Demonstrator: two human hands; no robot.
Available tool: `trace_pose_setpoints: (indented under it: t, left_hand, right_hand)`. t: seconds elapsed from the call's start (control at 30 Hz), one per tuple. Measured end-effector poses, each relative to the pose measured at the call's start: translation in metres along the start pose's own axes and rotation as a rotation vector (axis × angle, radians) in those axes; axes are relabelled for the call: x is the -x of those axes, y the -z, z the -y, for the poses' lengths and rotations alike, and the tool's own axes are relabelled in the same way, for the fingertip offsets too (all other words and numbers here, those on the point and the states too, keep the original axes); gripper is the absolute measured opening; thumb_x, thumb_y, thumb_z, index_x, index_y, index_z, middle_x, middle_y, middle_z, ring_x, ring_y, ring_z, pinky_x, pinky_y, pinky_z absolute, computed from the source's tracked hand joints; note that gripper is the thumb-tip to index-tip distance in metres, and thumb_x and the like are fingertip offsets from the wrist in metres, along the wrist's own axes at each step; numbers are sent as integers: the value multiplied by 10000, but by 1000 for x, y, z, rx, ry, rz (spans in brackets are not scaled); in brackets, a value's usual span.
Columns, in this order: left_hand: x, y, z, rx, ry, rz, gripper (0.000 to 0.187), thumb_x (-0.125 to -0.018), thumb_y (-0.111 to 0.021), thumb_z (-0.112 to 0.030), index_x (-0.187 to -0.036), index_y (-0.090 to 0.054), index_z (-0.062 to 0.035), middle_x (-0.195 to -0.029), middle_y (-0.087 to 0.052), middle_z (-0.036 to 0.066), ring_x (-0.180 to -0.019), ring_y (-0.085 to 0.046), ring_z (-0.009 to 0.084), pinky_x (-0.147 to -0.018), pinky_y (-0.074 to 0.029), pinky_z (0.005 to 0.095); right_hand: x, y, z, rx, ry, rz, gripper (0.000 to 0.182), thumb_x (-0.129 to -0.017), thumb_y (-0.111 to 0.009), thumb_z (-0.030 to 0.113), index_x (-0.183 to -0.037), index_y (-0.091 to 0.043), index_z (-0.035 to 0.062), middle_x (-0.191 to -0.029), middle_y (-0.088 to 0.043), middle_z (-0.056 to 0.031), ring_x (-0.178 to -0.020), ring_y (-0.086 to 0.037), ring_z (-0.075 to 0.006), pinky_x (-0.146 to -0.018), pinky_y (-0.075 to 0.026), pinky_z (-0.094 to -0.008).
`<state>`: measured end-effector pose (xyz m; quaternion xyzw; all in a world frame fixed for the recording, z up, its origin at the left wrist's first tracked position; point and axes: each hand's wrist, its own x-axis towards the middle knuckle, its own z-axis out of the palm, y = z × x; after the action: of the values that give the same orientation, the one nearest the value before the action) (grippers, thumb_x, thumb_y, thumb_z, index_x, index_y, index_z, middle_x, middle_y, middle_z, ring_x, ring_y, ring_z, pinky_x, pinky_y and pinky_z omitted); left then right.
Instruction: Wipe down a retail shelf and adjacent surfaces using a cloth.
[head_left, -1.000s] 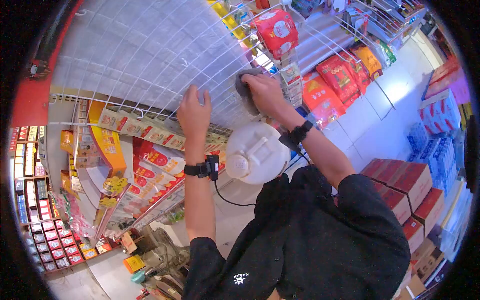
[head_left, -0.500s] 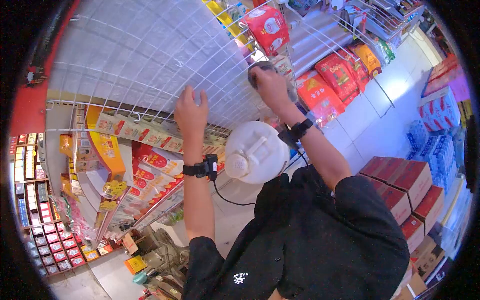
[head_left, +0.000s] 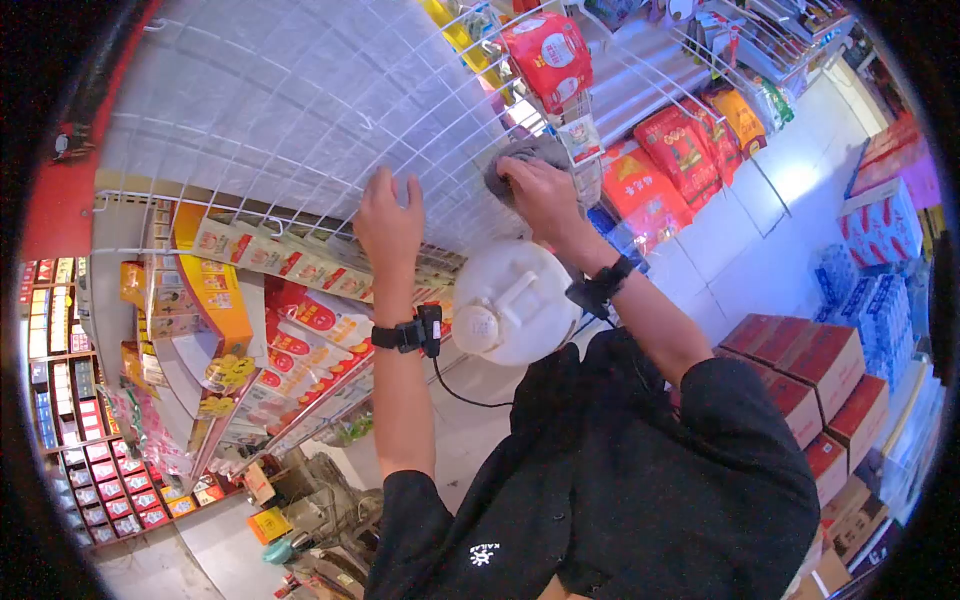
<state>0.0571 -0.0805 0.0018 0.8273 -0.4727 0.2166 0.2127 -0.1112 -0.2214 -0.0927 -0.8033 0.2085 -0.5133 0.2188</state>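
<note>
A white wire rack [head_left: 300, 120] with a pale sheet behind its bars fills the upper left. My left hand [head_left: 390, 220] is at the rack's lower edge, thumb and fingers apart, its fingertips close to the wires; nothing shows in it. Farther right, my right hand [head_left: 545, 195] is closed on a dark grey cloth [head_left: 530, 155], which lies against the right end of the rack. Below and between my hands stands a white plastic jug [head_left: 515, 300] with a cap and a handle.
Packets [head_left: 310, 320] line a shelf below the rack. Red bags [head_left: 640, 185] hang or lie at the upper right, beside a red package [head_left: 548, 60]. Stacked cartons [head_left: 820, 360] and blue-wrapped packs [head_left: 870, 300] stand on the right. Small boxes [head_left: 100, 480] fill a far-left shelf.
My right hand has moved slightly down and right with the cloth, and more of the cloth shows. My left hand has shifted slightly right in view.
</note>
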Motion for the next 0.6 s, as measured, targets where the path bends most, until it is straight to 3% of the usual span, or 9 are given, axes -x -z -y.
trace_pose_setpoints:
  t: [0.17,0.2,0.27,0.4,0.5,0.6]
  left_hand:
    - [-5,5,2,11,-22,32,304,-910,-685,-306,-859,-514,-59,-804,-619,118,-750,-646,376,-627,-488,501]
    - [-6,4,2,12,-24,33,304,-910,-685,-306,-859,-514,-59,-804,-619,118,-750,-646,376,-627,-488,501]
    - [-5,1,1,6,-14,23,308,-906,-690,-307,-861,-513,-59,-795,-614,115,-753,-648,374,-626,-486,505]
    - [-2,-7,7,27,-47,-58,295,-905,-688,-307,-876,-523,-65,-798,-616,108,-758,-653,369,-624,-485,504]
    - [-4,0,3,-46,-13,62,282,-908,-684,-310,-895,-539,-68,-810,-628,100,-769,-662,356,-632,-496,498]
    - [-3,-6,5,-29,-9,32,277,-911,-679,-311,-902,-547,-67,-821,-641,96,-776,-669,350,-640,-507,492]
  right_hand:
    - [9,-44,-7,139,-147,234,230,-857,-591,96,-1079,-644,122,-889,-694,-136,-818,-684,-357,-689,-555,-480]
    - [7,-49,0,140,-148,232,230,-857,-591,96,-1079,-644,122,-889,-694,-136,-818,-684,-357,-689,-555,-480]
    - [6,-56,14,52,57,126,187,-845,-645,95,-1028,-616,125,-786,-671,-110,-802,-688,-312,-636,-540,-451]
    - [3,-53,6,108,61,253,186,-843,-631,89,-1025,-611,122,-791,-674,-114,-821,-695,-301,-649,-547,-451]
    - [-1,-29,-3,102,56,291,184,-838,-623,71,-1016,-617,115,-807,-685,-116,-830,-698,-298,-657,-550,-447]
    - [5,-4,1,38,-39,190,221,-846,-609,67,-1055,-669,105,-893,-707,-152,-840,-690,-366,-726,-546,-489]
